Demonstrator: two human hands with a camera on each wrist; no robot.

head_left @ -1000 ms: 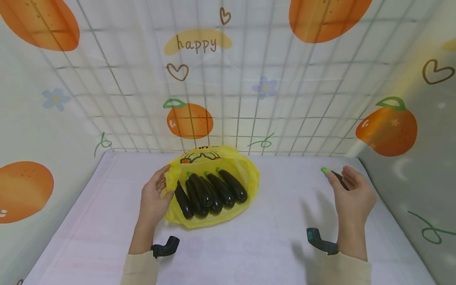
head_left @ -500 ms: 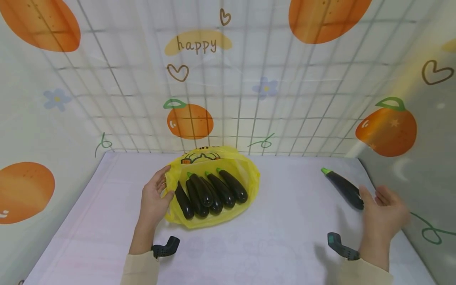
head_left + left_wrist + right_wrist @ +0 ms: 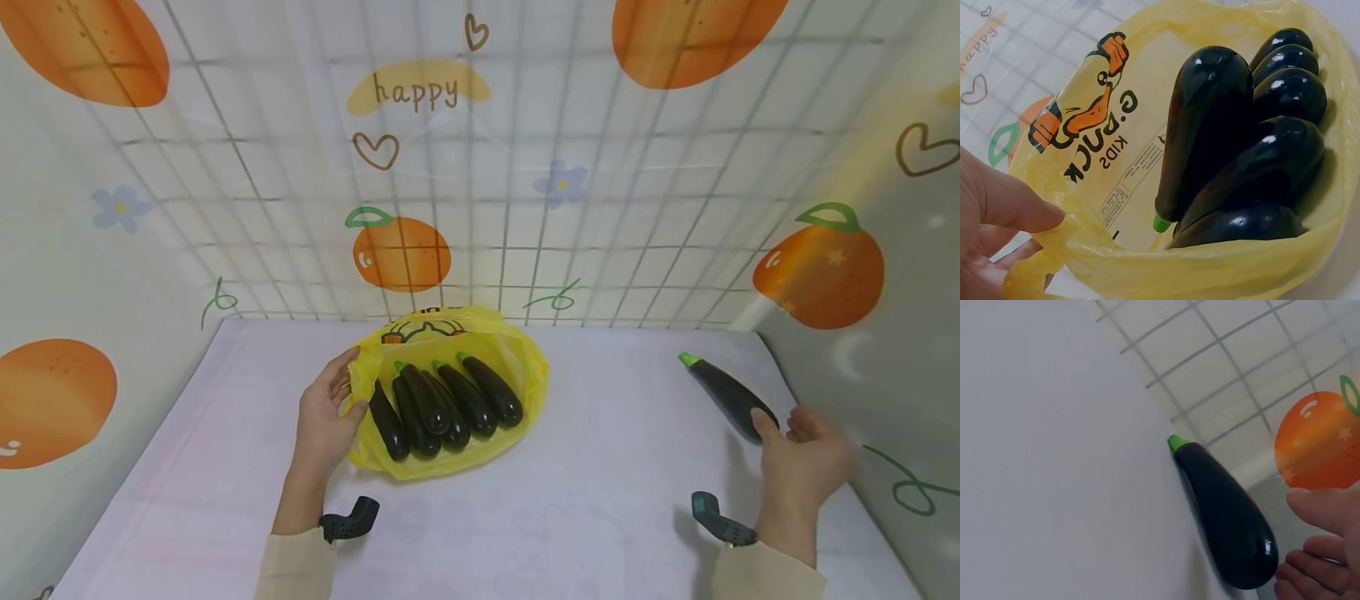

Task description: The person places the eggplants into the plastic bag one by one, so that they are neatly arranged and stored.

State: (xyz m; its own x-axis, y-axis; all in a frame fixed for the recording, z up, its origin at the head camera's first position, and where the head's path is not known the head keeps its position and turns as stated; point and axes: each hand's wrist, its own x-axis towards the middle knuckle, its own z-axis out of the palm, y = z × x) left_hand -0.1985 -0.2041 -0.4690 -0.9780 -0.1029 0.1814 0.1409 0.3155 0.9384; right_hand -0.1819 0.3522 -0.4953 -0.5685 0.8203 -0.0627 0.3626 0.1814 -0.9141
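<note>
In the head view, a yellow plastic bag (image 3: 530, 367) lies with its mouth toward me, several dark eggplants (image 3: 491, 390) side by side inside. My left hand (image 3: 324, 425) holds the bag's left rim; in the left wrist view, the thumb (image 3: 1019, 203) presses the plastic over the fingers. A single eggplant (image 3: 720, 392) with a green stem lies at the table's right side. My right hand (image 3: 806, 454) is by its blunt end, thumb and fingers apart. The right wrist view has the fingertips (image 3: 1291, 575) close beside that eggplant (image 3: 1225, 515); whether they touch it is unclear.
A white cloth covers the table (image 3: 525, 517). Behind it stands a grid rack (image 3: 592, 250) draped with a sheer sheet printed with oranges. Another printed curtain (image 3: 885, 400) hangs close to the right hand. Each wrist wears a black camera mount (image 3: 351, 518).
My right hand has moved from the lone eggplant's stem half rightward and toward me, to its blunt end, uncovering most of it. The left hand and bag stay put.
</note>
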